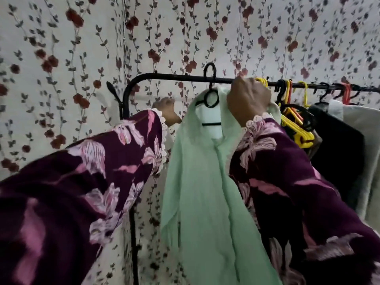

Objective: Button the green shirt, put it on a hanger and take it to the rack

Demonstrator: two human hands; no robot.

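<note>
Head view: the green shirt (205,182) is seen hanging on a black hanger (210,93), whose hook is looped over the rack (164,76) rail close to the rail's curved left end. The shirt front is closed along the placket. The right hand (247,99) is clenched at the collar's right side, just under the rail. The left hand (166,111) is curled at the shirt's left shoulder, though what it grasps cannot be told. Bare rail is left between the hook and the bend. Toward the right end, yellow and black empty hangers (296,122) and dark and pale garments (339,140) are crowded together.
</note>
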